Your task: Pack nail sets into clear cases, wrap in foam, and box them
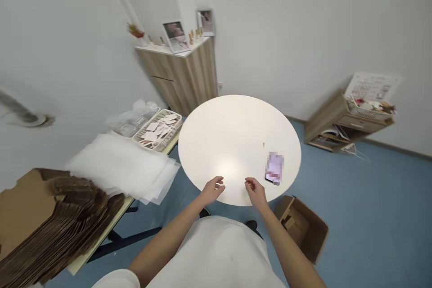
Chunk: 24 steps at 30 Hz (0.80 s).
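Phone: the phone (pixel 275 166), its face pixelated, lies on the right part of the round white tabletop (pixel 209 135), to the right of the right hand and apart from it.
Small tan piece: the small tan piece (pixel 263 145) is just beyond the phone, slightly to its left; it is too small to identify.
Good handling: in my judgement, keeping both hands low, level and relaxed over the bare near part suits this pose; anything as small as the tan piece would favour a fingertip pinch, and the phone a light grip at its edges.
Left hand: the left hand (pixel 213 190) is at the near edge, fingers loosely curled and pointing inward, with nothing visible in its grasp.
Right hand: the right hand (pixel 255 192) mirrors it, thumb and fingers bent inward, likewise empty as far as the view shows.
Arms: both forearms reach in from the near side and converge, leaving a gap between the hands; whether the fingers touch the surface I cannot tell.
Left side: white sheets (pixel 118 162) overhang a side tabletop (pixel 101 237), with folded brown cardboard (pixel 67 229) nearer and a basket of cards (pixel 171 139) farther.
Right side: an open cardboard box (pixel 312 220) sits on the blue floor (pixel 367 207), near and right.
Far side: a wood-grain cabinet (pixel 199 72) stands left of centre.
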{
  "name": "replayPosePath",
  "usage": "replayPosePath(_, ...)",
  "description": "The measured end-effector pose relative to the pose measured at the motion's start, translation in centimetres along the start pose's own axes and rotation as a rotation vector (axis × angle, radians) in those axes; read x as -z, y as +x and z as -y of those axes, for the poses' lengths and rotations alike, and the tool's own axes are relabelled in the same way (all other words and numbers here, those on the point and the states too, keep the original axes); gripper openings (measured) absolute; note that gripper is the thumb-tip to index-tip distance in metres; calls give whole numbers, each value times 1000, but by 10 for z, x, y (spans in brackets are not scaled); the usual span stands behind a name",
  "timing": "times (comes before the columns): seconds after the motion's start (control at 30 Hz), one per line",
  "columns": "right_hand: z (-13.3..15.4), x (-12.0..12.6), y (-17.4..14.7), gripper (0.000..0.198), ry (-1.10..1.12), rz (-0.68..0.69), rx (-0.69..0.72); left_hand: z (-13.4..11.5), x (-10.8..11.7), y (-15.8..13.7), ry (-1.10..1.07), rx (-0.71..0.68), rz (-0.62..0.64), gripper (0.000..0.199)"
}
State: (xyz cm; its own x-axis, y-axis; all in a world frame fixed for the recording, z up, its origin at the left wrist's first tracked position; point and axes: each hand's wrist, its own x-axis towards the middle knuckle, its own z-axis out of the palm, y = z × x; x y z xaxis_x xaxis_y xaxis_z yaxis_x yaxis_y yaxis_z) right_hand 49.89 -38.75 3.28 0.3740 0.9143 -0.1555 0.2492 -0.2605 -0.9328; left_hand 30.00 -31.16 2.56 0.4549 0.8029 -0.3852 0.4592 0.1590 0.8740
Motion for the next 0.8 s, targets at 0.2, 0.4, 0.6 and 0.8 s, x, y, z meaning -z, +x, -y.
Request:
replayPosePath(0.2,40,-107,9,28,-99,333,85,54,97,-28,-50,18,-218,44)
replayPosePath(0.4,84,-184,29,29,-190,582,116,88,161,-54,-199,76,-374,44)
replayPosePath(0.6,109,-235,68,29,-214,689,130,94,204,-50,-339,121,-476,44)
replayPosePath(0.8,124,-294,135,29,-252,606,180,84,258,-18,-343,123,-541,41)
